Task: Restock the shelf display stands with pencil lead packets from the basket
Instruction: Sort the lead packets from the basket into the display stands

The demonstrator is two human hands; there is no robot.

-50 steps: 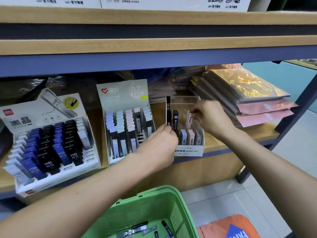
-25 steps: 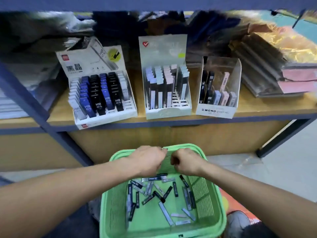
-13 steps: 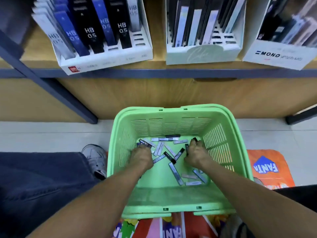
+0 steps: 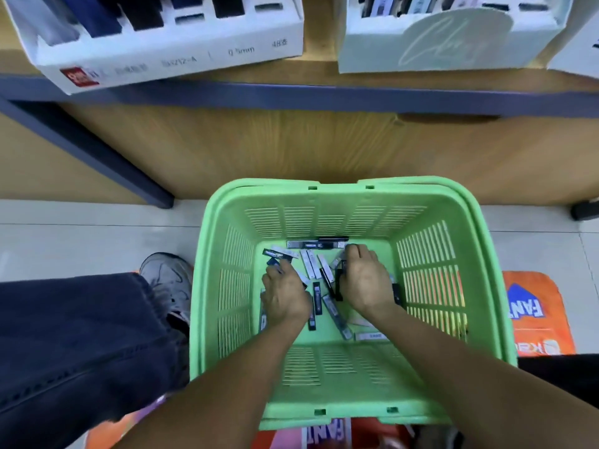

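Green basket (image 4: pixel 453 264) — two hands (image 4: pixel 285 296) among loose lead packets (image 4: pixel 317 298)

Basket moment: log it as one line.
stage: picking | left hand: among pencil lead packets | right hand: same | green basket: floor

Basket (image 4: pixel 453 319) on floor (image 4: pixel 81 241), before shelf (image 4: pixel 324 95). Pencil lead packets (image 4: pixel 319 298) scattered on basket bottom, one row along far wall. Left hand (image 4: pixel 285 298) in basket at left, right hand (image 4: pixel 364 283) in basket at right, both down among packets, packets between them. On shelf above: left display stand (image 4: pixel 168 56), right display stand (image 4: pixel 447 43) beside it. Shoe (image 4: pixel 168 280) on floor left of basket. Mat (image 4: pixel 538 315) right of basket, partly under it.
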